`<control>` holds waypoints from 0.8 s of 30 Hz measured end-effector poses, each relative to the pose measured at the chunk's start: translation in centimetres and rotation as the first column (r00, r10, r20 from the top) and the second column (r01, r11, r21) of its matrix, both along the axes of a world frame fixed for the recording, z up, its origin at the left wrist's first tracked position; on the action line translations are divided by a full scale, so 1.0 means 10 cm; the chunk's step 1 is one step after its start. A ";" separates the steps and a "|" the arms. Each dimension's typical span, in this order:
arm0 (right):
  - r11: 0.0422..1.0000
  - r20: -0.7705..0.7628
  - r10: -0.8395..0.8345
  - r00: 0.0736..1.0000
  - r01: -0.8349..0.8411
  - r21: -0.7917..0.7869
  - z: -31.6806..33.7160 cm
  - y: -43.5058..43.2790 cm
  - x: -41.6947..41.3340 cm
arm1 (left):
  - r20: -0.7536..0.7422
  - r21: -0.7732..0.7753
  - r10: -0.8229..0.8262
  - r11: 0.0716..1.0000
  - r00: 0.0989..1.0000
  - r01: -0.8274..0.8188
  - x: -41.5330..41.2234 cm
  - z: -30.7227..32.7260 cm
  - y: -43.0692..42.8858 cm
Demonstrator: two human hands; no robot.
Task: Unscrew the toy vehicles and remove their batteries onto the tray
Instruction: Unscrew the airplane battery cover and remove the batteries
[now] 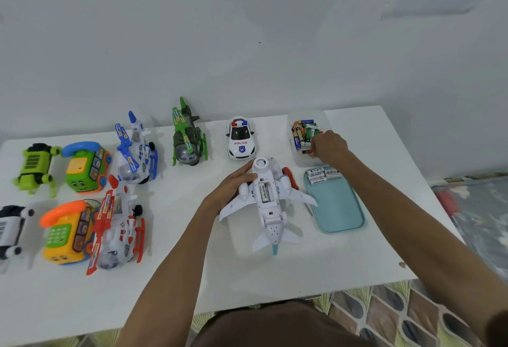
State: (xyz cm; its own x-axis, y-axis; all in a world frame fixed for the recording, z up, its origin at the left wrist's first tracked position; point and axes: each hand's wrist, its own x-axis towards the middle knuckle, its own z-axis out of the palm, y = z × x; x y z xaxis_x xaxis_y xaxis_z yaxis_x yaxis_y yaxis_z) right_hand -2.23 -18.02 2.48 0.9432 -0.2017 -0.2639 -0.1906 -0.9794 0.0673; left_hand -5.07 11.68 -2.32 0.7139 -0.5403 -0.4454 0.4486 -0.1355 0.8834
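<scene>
The toy plane (pixel 265 201) lies belly-up in the middle of the white table (pixel 247 278), just left of the tray, with its nose towards the wall and its tail towards the person. It is white, with swept wings, two engine pods and a pale blue tail tip. The battery bay in its belly is uncovered, and one white battery (pixel 264 192) with dark lettering sits in it.

The left hand (pixel 233 181) grips the plane's front part from the left, fingers curled over the fuselage beside the round nose piece. A screwdriver (pixel 290 176) with a red handle lies partly under the right wing, between the plane and the tray.

The tray (pixel 336 206) is pale teal with rounded corners, and a few white batteries (pixel 320 174) lie side by side at its far end. Just beyond it stands a clear box (pixel 295 115) holding a heap of mixed batteries (pixel 303 132). The right hand (pixel 328 146) reaches over its near side, fingers bent down, the tips pinching a small dark battery (pixel 309 152) with an orange end.

Further left along the wall stand a police car (pixel 241 139), a green helicopter (pixel 187 137) and a blue helicopter (pixel 134 151); a red helicopter (pixel 116 225) and two toy telephones (pixel 85 168) lie nearer the left edge
</scene>
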 end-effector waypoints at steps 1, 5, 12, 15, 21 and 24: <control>1.000 -0.008 0.014 1.000 -0.014 0.018 0.00 -0.02 0.01 | -0.004 -0.002 0.004 1.000 1.000 -0.004 0.00 0.00 0.00; 0.990 0.009 0.055 0.998 -0.055 0.131 0.02 -0.06 -0.01 | 0.001 0.003 -0.007 1.000 1.000 0.007 0.00 -0.01 0.00; 0.937 0.173 0.132 0.976 -0.180 0.300 0.08 -0.04 -0.11 | -0.005 -0.010 -0.002 1.000 1.000 0.002 0.02 -0.04 0.01; 0.901 0.338 0.078 0.938 -0.212 0.380 0.18 0.08 -0.20 | -0.022 -0.029 0.012 1.000 1.000 -0.013 0.02 -0.05 0.01; 0.680 0.466 0.025 0.884 -0.357 0.641 0.46 0.58 -0.63 | -0.024 -0.046 0.023 0.999 0.999 -0.024 0.04 -0.09 0.00; 0.613 0.424 0.158 0.892 -0.425 0.666 0.49 0.77 -0.84 | -0.021 -0.063 0.028 0.998 0.999 -0.029 0.05 -0.13 0.01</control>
